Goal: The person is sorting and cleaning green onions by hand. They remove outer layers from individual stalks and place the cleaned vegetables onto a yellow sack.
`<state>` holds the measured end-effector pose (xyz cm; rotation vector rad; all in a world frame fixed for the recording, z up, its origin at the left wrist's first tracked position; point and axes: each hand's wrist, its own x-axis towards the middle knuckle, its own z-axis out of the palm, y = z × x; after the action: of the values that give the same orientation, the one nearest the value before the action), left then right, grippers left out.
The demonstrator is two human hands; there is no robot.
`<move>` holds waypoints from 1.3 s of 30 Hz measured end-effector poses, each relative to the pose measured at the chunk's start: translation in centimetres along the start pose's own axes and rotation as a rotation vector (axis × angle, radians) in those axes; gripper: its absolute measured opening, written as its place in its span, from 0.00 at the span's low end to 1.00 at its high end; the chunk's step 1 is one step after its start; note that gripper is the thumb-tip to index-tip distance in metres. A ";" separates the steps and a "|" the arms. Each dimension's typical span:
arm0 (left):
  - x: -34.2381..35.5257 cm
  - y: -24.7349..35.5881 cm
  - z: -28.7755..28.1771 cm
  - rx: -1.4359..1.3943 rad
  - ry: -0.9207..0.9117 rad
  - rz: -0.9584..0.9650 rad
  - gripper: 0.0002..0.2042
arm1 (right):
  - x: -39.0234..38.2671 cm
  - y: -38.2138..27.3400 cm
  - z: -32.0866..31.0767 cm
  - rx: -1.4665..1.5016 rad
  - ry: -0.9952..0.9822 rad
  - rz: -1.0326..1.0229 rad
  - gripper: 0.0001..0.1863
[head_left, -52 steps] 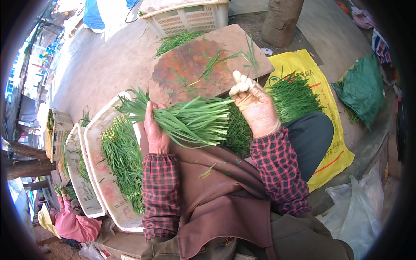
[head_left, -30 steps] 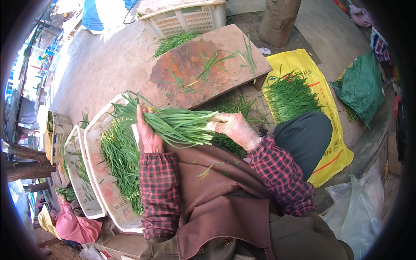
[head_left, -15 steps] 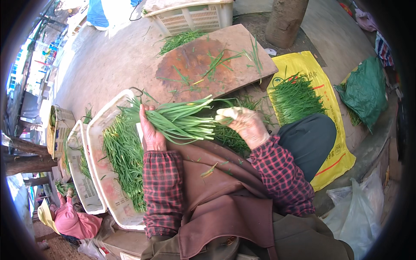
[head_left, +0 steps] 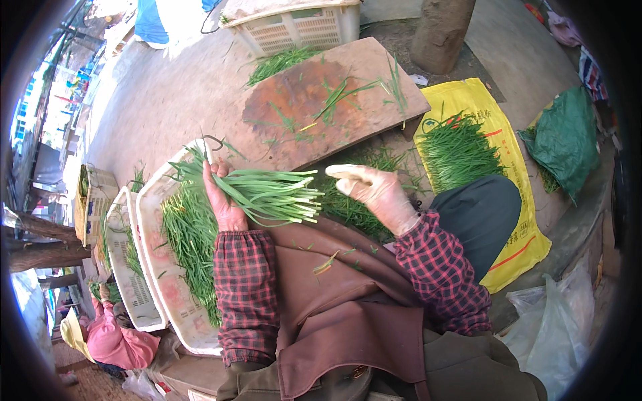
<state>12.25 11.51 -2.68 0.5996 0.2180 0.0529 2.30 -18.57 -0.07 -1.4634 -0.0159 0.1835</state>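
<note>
My left hand (head_left: 222, 200) grips a bunch of long green leafy stems (head_left: 271, 192), pale cut ends pointing right, over a brown apron (head_left: 321, 260). My right hand (head_left: 371, 194), with pale coverings on its fingers, is just right of those ends, index finger stretched out, apparently holding nothing. Behind and below it lie loose greens (head_left: 371, 220). To the left, a white crate (head_left: 144, 240) holds many more greens. On the right, a yellow sack (head_left: 511, 227) lies under a neat pile of greens (head_left: 461, 154).
A stained board (head_left: 287, 103) lies ahead, a crate (head_left: 291, 30) and tree trunk (head_left: 441, 33) behind it. More crates (head_left: 137, 294) stand left. A co-worker in pink (head_left: 124, 341) is lower left. A green sack (head_left: 562, 144) and clear plastic bags (head_left: 548, 334) are right.
My right hand has come down from its raised position to the cut ends and drawn slightly away rightward. My left hand has shifted a little left with the bunch.
</note>
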 end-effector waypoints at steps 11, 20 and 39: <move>0.0 1.1 -1.5 -0.167 -0.177 -0.030 0.18 | 0.3 3.0 -2.0 -0.215 0.220 -0.230 0.09; -0.1 0.2 -0.3 -0.479 -0.686 -0.152 0.20 | -1.3 3.1 -0.3 0.206 0.091 0.184 0.10; -2.2 0.0 4.7 -0.269 -0.675 -0.139 0.17 | -1.4 -0.7 1.9 0.290 -0.161 0.115 0.18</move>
<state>11.08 8.67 1.48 0.3068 -0.3987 -0.2497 0.73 -16.97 0.98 -1.1582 -0.0341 0.3818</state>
